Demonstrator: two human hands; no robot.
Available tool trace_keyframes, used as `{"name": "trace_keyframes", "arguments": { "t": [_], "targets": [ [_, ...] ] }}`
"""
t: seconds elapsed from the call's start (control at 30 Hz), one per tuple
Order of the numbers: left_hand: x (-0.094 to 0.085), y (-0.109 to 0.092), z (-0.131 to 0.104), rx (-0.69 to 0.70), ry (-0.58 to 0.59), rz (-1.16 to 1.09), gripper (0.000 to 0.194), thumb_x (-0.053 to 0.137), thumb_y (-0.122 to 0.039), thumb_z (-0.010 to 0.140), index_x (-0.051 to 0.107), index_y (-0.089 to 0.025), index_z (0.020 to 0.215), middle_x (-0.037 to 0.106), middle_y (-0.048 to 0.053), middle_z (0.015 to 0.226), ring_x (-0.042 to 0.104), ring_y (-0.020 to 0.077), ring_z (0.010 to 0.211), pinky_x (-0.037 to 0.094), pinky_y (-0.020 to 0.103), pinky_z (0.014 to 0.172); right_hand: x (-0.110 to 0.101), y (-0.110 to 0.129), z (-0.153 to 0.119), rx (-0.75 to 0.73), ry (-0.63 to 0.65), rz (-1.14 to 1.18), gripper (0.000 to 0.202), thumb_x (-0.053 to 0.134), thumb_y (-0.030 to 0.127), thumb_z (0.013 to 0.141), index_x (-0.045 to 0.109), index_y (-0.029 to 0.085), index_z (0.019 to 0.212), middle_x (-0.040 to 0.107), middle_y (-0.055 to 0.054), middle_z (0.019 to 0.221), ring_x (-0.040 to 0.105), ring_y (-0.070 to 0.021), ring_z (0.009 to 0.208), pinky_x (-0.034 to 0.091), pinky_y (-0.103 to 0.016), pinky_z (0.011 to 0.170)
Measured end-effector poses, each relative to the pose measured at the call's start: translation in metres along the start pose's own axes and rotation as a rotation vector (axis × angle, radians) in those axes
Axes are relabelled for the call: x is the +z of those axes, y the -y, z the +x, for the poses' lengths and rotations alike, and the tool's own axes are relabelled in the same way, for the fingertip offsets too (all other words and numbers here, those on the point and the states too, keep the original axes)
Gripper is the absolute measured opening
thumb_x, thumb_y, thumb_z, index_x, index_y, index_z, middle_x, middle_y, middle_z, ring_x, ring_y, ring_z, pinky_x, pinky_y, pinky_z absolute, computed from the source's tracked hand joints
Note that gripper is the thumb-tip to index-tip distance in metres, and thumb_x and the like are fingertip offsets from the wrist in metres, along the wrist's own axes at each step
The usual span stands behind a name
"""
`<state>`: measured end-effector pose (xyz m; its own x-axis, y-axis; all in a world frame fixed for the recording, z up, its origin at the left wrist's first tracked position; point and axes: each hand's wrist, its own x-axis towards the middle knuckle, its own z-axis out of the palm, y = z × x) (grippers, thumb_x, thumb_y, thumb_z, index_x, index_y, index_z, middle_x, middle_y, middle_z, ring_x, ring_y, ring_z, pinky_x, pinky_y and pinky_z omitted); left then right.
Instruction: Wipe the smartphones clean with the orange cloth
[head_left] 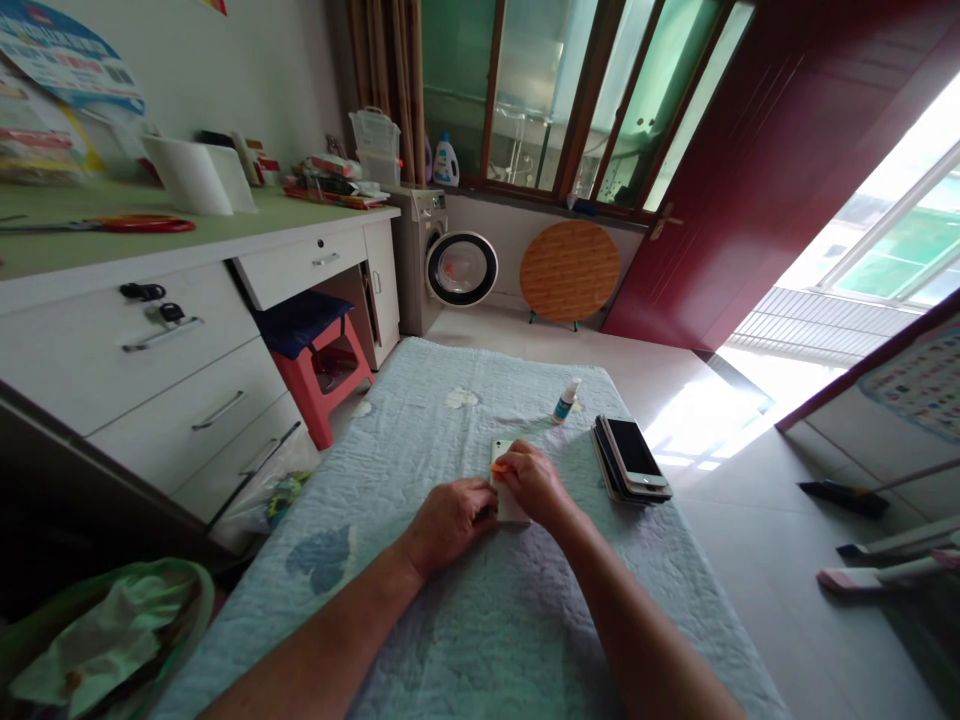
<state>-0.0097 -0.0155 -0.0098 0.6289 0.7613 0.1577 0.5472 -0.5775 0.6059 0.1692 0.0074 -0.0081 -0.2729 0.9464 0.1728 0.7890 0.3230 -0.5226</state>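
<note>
Head view: both hands at a slim white rectangular phone [512,510]

The phone lies flat on a worktop draped in pale blue quilted cloth [450,620], directly between the hands, its long axis running from the person towards the far edge; the right hand [531,478] is the nearer, lying partly over the phone's far half, with its fingers pinched narrow on a small bright orange piece [499,467] at the phone's left side; the left hand [454,515] comes in from the left, its fingers curled against the phone's long left edge; whether they grip it or merely rest there, I cannot tell.

Beyond the right hand, and apart from it, stands a small white-capped bottle with a blue label [564,404]; further right lies a stack of phones topped by a white one with a black screen [634,455]; no brand is legible on any of these; the blue-and-white printed packaging [75,55] at upper left bears lettering too blurred to read.
</note>
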Motion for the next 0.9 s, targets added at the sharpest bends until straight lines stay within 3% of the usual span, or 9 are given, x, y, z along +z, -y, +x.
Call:
{"name": "trace_keyframes", "arguments": {
  "t": [0.2,0.33,0.47,0.63,0.8,0.9],
  "targets": [
    [0.0,0.002,0.0,0.044,0.01,0.001,0.012,0.057,-0.02,0.088,0.068,-0.022,0.092,0.068,0.002,0.095,0.063,0.0181,0.091,0.047,0.025,0.082,-0.017,0.007,-0.037,0.008,0.091,0.099,0.018,0.056,0.012,0.085,0.073,0.017,0.082,0.059,-0.002,0.082,0.055,-0.0107,0.074,0.037,-0.021,0.068],
    [0.0,0.001,0.0,0.028,0.01,0.013,0.012,0.058,-0.019,0.086,0.068,-0.023,0.092,0.068,0.001,0.096,0.063,0.0179,0.092,0.047,0.025,0.084,-0.023,0.003,-0.046,0.018,0.115,0.142,0.017,0.058,0.01,0.083,0.073,0.018,0.082,0.061,-0.002,0.082,0.056,-0.0107,0.075,0.037,-0.02,0.069],
    [-0.001,-0.001,0.0,0.018,0.022,0.026,0.012,0.058,-0.015,0.084,0.066,-0.022,0.088,0.068,0.001,0.096,0.064,0.0176,0.091,0.047,0.025,0.083,-0.016,-0.006,-0.037,0.041,0.026,0.114,0.016,0.058,0.018,0.087,0.072,0.018,0.081,0.059,-0.001,0.08,0.056,-0.0113,0.075,0.037,-0.021,0.069],
    [0.002,0.001,0.0,0.038,0.008,0.03,0.011,0.058,-0.015,0.084,0.066,-0.021,0.087,0.068,0.002,0.096,0.064,0.0176,0.091,0.047,0.025,0.083,-0.005,-0.019,-0.021,0.175,-0.167,0.068,0.018,0.055,0.024,0.09,0.072,0.018,0.087,0.057,-0.002,0.083,0.054,-0.0118,0.075,0.038,-0.021,0.07],
    [0.003,0.003,-0.001,0.046,-0.007,0.022,0.01,0.059,-0.018,0.084,0.067,-0.023,0.089,0.068,0.002,0.095,0.064,0.0184,0.09,0.048,0.026,0.083,-0.004,-0.03,-0.023,0.281,-0.274,-0.031,0.021,0.05,0.024,0.09,0.07,0.019,0.087,0.056,-0.002,0.084,0.052,-0.0121,0.074,0.037,-0.021,0.067],
    [0.002,-0.001,-0.001,0.045,-0.009,0.026,0.009,0.059,-0.02,0.085,0.066,-0.023,0.09,0.067,0.002,0.095,0.063,0.0183,0.09,0.048,0.026,0.083,-0.007,-0.033,-0.029,0.318,-0.352,-0.001,0.02,0.05,0.022,0.088,0.066,0.019,0.099,0.058,-0.004,0.092,0.053,-0.0131,0.075,0.038,-0.022,0.068]
  ]
}}
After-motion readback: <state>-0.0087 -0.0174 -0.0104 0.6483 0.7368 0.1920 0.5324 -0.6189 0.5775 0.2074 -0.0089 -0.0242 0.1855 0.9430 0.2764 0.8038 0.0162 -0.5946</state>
